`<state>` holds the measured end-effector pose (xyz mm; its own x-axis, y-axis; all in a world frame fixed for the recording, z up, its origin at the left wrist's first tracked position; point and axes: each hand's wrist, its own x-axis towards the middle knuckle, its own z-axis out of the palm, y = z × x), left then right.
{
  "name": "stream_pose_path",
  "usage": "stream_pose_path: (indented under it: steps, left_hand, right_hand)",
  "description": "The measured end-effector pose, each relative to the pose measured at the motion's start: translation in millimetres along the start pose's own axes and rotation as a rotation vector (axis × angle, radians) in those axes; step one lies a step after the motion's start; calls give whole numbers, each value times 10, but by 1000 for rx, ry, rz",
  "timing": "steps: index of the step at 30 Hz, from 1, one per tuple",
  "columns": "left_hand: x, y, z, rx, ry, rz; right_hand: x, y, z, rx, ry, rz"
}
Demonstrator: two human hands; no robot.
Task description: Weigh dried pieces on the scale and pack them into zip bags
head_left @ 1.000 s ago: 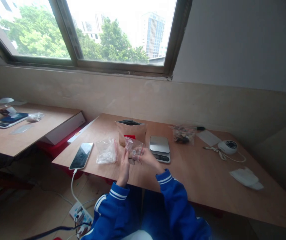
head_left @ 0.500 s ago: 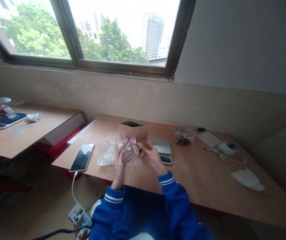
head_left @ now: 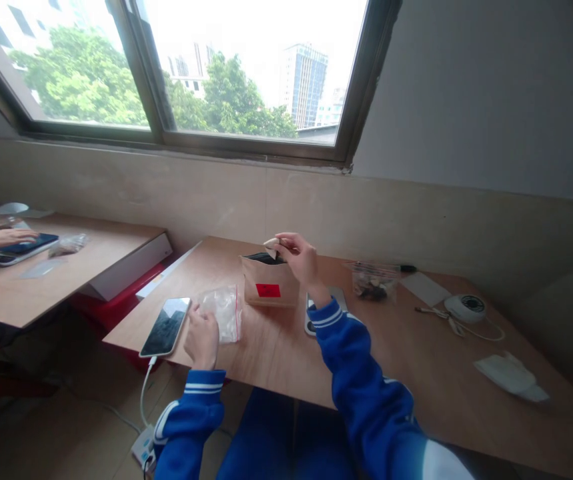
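Observation:
A brown paper pouch [head_left: 270, 285] with a red label stands open on the wooden table [head_left: 416, 353]. My right hand [head_left: 297, 257] hovers over its mouth, pinching a small pale object [head_left: 271, 243] between the fingertips. My left hand [head_left: 202, 339] is curled near the table's front edge, resting on a pile of clear zip bags [head_left: 223, 311] with red seal strips. Whether it grips one is unclear.
A phone [head_left: 165, 317] on a charging cable lies left of the bags. A small scale [head_left: 311, 313] sits behind my right forearm, with a clear bag of dark pieces [head_left: 372, 283], a round white device [head_left: 463, 308] and white cloth [head_left: 510, 375] further right. Another person's hand [head_left: 3, 236] works at the left table.
My right hand has left the clear bag and risen to the pouch's mouth with a small pale object. My left hand has lowered the bag onto the pile.

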<state>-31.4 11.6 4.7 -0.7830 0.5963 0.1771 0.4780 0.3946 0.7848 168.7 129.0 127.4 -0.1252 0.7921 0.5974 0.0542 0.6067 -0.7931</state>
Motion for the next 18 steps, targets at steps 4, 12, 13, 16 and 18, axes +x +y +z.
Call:
stream_pose_path:
  steps: [4, 12, 13, 16, 18]
  left_hand:
    - [28, -35, 109, 236, 138, 253]
    - [186, -434, 549, 131, -354, 492]
    - [209, -465, 603, 128, -375, 490]
    - [268, -486, 695, 118, -434, 480]
    - [309, -450, 662, 112, -465, 478]
  right_hand:
    - [45, 131, 120, -264, -247, -143]
    - [-93, 264, 101, -529, -376, -288]
    - [-123, 253, 110, -520, -349, -295]
    - [-272, 189, 162, -492, -182, -293]
    - [-434, 141, 196, -483, -44, -271]
